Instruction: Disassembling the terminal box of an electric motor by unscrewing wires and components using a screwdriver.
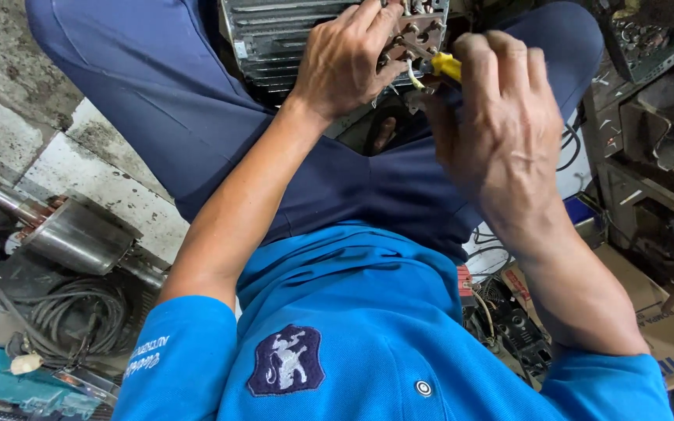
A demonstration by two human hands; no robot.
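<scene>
A finned grey motor housing (274,39) sits between the person's knees at the frame's top edge, its brown terminal block (419,31) facing up. The left hand (345,62) rests spread on that block, its grip loose. The right hand (501,125) is closed round a yellow-handled screwdriver (446,66) beside it. Clutter crowds both sides.

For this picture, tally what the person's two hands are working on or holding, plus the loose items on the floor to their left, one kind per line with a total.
Finned grey motor housing: 1
Terminal block: 1
Yellow-handled tool: 1
Metal rotor: 1
Coiled cable: 1
Total: 5
</scene>
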